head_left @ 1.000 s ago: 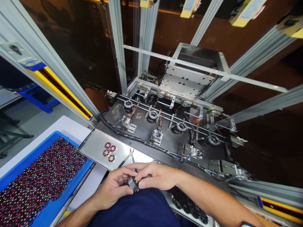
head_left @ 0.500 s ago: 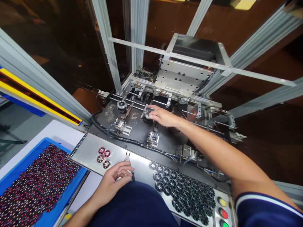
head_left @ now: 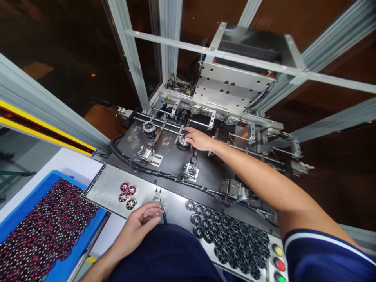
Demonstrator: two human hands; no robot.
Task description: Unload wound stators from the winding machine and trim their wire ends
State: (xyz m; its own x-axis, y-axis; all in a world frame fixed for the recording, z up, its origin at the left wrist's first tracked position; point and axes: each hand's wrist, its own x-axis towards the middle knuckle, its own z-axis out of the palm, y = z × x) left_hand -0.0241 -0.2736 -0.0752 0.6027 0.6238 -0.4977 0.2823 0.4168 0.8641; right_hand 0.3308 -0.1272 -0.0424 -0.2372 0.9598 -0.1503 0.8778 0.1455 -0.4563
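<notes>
My right hand (head_left: 199, 138) reaches far into the machine, fingers curled down on a round black part in the second fixture (head_left: 183, 141) on the dark base plate. My left hand (head_left: 140, 224) rests at the near edge of the steel shelf (head_left: 109, 188), fingers loosely bent and apart, touching the handles of small cutters (head_left: 159, 197). Nothing is gripped in it. Another round fixture (head_left: 149, 127) stands to the left of my right hand.
Three small red wound discs (head_left: 127, 194) lie on the shelf. A blue tray (head_left: 66, 263) full of such discs is at the left. Several black round parts (head_left: 232, 235) lie at the right by coloured buttons (head_left: 277, 264). Aluminium frame bars surround the machine.
My right hand left the part held at my lap and reached out to the second fixture, now pressing a little lower on it. My left hand dropped to the shelf by the cutters.
</notes>
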